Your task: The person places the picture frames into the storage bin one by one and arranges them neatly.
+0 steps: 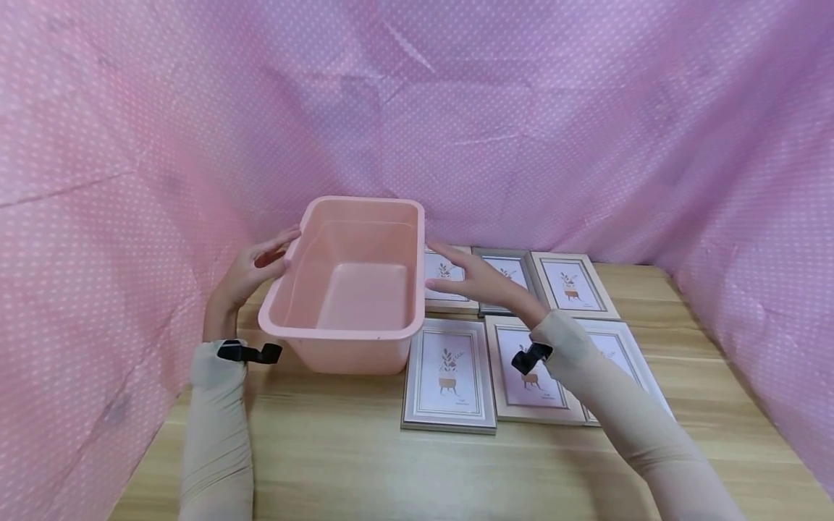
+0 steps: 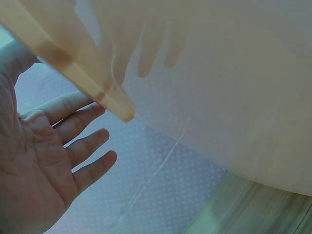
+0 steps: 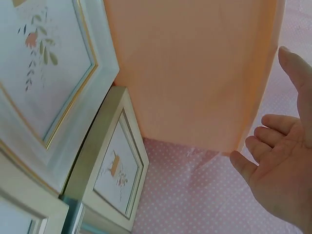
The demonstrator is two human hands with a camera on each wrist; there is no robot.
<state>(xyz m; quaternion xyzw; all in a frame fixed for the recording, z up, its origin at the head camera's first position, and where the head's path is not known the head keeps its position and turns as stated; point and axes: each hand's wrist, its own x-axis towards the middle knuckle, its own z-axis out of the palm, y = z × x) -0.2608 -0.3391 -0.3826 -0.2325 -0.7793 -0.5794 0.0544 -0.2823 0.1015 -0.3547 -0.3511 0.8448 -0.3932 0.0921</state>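
Observation:
A pink plastic basin [image 1: 348,356] sits at the left of the table, its long side running away from me. My left hand [image 1: 250,271] is at its left rim. In the left wrist view, some fingertips of that hand [image 2: 51,151] meet the rim's underside while the others are spread and fairly straight. On the opposite side, my right hand [image 1: 478,278] has its thumb and fingers extended at the right rim. The right wrist view has this hand's palm [image 3: 282,170] open, fingertips at or very near the basin's edge; firm contact is hard to tell.
Several picture frames with plant prints lie right of the basin in two rows, including a front-left one [image 1: 449,376] beside it and a back-right one [image 1: 573,286]. A pink dotted cloth [image 1: 521,130] hangs around the wooden table [image 1: 339,449].

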